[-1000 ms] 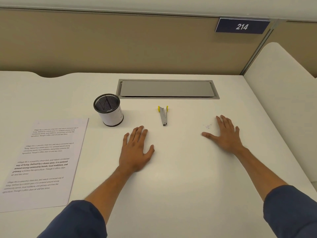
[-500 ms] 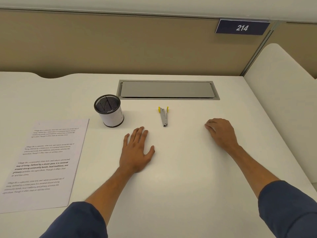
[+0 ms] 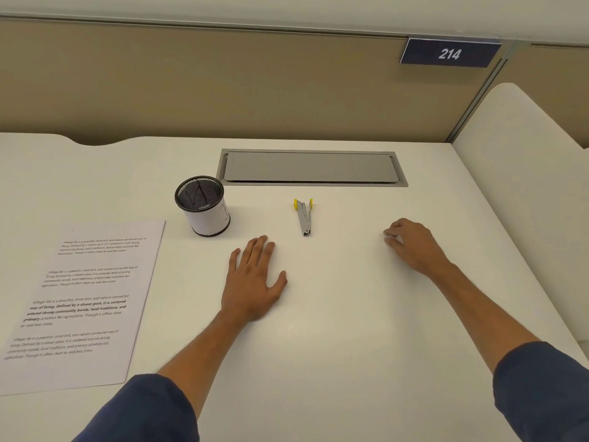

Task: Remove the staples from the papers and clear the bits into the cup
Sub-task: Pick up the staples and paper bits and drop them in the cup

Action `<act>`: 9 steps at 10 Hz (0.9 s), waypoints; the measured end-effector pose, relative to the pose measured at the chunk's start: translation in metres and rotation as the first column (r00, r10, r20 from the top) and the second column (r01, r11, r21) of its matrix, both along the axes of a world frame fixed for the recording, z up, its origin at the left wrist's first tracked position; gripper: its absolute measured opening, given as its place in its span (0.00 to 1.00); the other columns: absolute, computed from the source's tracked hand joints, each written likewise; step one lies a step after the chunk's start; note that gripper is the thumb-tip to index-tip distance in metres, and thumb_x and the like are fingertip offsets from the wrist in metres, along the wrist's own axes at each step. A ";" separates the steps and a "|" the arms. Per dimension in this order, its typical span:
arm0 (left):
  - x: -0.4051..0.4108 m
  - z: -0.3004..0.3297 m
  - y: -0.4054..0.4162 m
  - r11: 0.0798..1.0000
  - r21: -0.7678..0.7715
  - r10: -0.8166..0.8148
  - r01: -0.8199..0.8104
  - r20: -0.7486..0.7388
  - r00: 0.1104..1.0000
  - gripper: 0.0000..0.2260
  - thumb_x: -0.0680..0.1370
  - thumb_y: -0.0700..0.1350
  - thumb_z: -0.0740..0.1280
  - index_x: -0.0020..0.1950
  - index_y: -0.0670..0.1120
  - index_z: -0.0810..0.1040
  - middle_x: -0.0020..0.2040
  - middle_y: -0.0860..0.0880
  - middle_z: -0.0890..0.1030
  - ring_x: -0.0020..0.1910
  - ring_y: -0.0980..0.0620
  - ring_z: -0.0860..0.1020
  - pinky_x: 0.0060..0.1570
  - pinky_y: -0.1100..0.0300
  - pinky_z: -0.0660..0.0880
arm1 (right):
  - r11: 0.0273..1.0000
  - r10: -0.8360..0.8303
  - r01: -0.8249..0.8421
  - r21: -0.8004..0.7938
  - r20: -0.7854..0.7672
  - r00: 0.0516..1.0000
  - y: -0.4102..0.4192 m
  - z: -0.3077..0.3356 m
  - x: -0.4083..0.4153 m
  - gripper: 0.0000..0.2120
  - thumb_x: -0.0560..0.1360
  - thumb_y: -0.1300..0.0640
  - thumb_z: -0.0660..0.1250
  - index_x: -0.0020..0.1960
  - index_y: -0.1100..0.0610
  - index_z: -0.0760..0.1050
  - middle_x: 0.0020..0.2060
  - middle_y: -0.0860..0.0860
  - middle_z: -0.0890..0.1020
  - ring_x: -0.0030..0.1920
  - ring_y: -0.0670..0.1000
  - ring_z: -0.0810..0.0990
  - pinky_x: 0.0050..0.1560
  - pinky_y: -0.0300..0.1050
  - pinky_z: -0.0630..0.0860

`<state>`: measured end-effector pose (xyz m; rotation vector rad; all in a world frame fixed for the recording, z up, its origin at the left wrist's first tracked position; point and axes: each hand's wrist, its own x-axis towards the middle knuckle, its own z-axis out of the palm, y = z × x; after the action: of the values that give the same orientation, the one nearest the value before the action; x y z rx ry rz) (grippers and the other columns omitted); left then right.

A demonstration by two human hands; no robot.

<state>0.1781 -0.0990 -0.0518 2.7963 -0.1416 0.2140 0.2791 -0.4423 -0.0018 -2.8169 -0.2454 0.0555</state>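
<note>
My right hand (image 3: 411, 244) lies on the white desk (image 3: 334, 346) right of centre, fingers curled with the tips bunched where the loose staple bits (image 3: 381, 234) lie; one tiny bit shows just left of the fingertips. My left hand (image 3: 251, 279) rests flat on the desk, fingers straight, holding nothing. A grey staple remover with yellow grips (image 3: 304, 216) lies between the hands, a little farther back. The mesh cup with a white sleeve (image 3: 204, 205) stands upright behind and left of my left hand. The printed papers (image 3: 76, 304) lie at the left.
A grey cable hatch (image 3: 310, 167) is set into the desk behind the staple remover. A beige partition (image 3: 223, 84) with a "214" sign (image 3: 449, 54) closes the back. A white side panel (image 3: 526, 173) borders the right.
My right hand went from flat and spread to curled, its fingertips drawn together over the staple bits. The left hand, cup, remover and papers stayed where they were.
</note>
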 end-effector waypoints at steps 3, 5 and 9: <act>0.000 0.001 0.000 1.000 0.014 0.000 0.000 -0.012 1.000 0.31 0.77 0.62 0.50 0.76 0.48 0.62 0.79 0.51 0.59 0.78 0.52 0.54 0.76 0.49 0.47 | 0.990 -0.055 0.059 -0.127 0.039 0.998 0.024 0.010 -0.002 0.14 0.74 0.69 0.59 0.36 0.52 0.68 0.34 0.55 0.75 0.36 0.58 0.71 0.32 0.39 0.65; 0.000 0.001 0.000 1.000 0.021 -0.003 0.003 -0.018 1.000 0.32 0.77 0.62 0.49 0.77 0.48 0.61 0.79 0.51 0.58 0.78 0.52 0.53 0.76 0.50 0.46 | 0.983 -0.088 0.096 -0.154 0.057 0.995 0.028 0.008 0.000 0.15 0.74 0.68 0.59 0.58 0.59 0.72 0.41 0.59 0.82 0.39 0.61 0.78 0.37 0.48 0.73; 0.000 0.000 0.001 1.000 -0.009 -0.006 0.006 0.001 1.000 0.31 0.77 0.61 0.51 0.76 0.47 0.63 0.78 0.50 0.61 0.78 0.51 0.56 0.76 0.47 0.49 | 0.958 -0.091 0.119 -0.260 0.120 0.989 0.043 -0.005 -0.017 0.22 0.69 0.75 0.57 0.62 0.64 0.66 0.44 0.60 0.76 0.38 0.55 0.68 0.37 0.46 0.62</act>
<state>0.1781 -0.0985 -0.0522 2.7865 -0.1492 0.2137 0.2620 -0.3997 -0.0073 -3.1012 -0.1186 -0.0942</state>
